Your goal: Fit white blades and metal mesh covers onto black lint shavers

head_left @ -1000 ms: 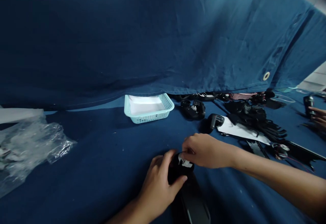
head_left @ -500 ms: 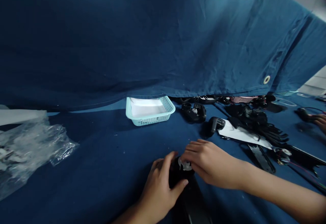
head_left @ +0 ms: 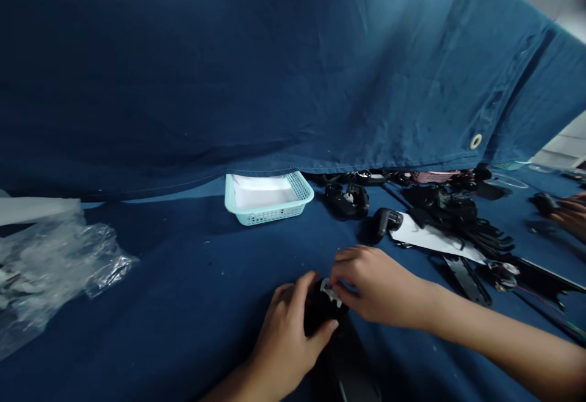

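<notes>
A long black plastic housing (head_left: 345,353) lies at the bottom centre, its rounded end toward the far side. Wrapped around that end is my left hand (head_left: 288,335), thumb on the near side and fingers on the far side. A small white plastic part (head_left: 330,292) sits in the top of the rounded end. Pinched fingers of my right hand (head_left: 366,280) touch this white part from the right. Whether they hold anything smaller between the fingertips is hidden.
Clear plastic bags (head_left: 59,268) lie at the left. A light blue basket (head_left: 270,213) holding white sheets stands at the back centre. Black plastic parts (head_left: 348,201), black gloves (head_left: 485,231) and a small motor (head_left: 506,274) spread rightward. Another person's hand (head_left: 570,213) shows at the right edge.
My right hand has turned slightly at the white part, which now sits at a different angle. My left hand keeps its hold on the housing.
</notes>
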`<state>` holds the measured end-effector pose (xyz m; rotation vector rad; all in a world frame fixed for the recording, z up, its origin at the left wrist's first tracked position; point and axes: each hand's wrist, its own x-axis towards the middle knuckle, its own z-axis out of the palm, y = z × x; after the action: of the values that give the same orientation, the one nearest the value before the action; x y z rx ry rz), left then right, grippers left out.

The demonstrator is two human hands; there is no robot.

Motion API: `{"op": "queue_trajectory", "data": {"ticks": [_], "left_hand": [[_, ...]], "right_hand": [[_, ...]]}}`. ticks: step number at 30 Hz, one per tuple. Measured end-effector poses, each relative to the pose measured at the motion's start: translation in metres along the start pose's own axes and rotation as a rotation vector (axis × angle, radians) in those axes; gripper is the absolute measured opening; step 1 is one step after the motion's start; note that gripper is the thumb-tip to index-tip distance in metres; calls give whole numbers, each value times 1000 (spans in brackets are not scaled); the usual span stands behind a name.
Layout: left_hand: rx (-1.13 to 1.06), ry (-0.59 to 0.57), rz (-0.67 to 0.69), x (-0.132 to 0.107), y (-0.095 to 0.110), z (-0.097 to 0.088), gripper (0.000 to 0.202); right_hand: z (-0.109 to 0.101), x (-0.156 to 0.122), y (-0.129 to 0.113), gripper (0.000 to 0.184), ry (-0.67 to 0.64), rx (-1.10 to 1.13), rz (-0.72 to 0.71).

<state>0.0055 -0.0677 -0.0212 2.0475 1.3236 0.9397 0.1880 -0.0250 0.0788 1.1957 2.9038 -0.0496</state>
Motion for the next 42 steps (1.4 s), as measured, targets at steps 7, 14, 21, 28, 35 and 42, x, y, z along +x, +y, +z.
{"op": "queue_trajectory", "data": {"ticks": [7,14,21,28,35,42], "left_hand": [[5,-19,47,-1,-1,0,55],[17,-22,86,1,-3,0,54],[18,-24,97,-2,-3,1,52],[12,-14,78,-3,-9,5,57],[-14,-34,62,-2,-5,1,58],[-52,-33,2,-2,1,-1,66]], "right_hand": [[-4,3,-4,15,-27,-98,-75],[-15,6,-5,9,-72,-227,-284],[-11,4,-4,10,-59,-285,-292],[0,0,-2,12,-42,-234,-225],[-33,-12,21,19,118,14,8],[-38,-41,51,19,518,1243,237]]}}
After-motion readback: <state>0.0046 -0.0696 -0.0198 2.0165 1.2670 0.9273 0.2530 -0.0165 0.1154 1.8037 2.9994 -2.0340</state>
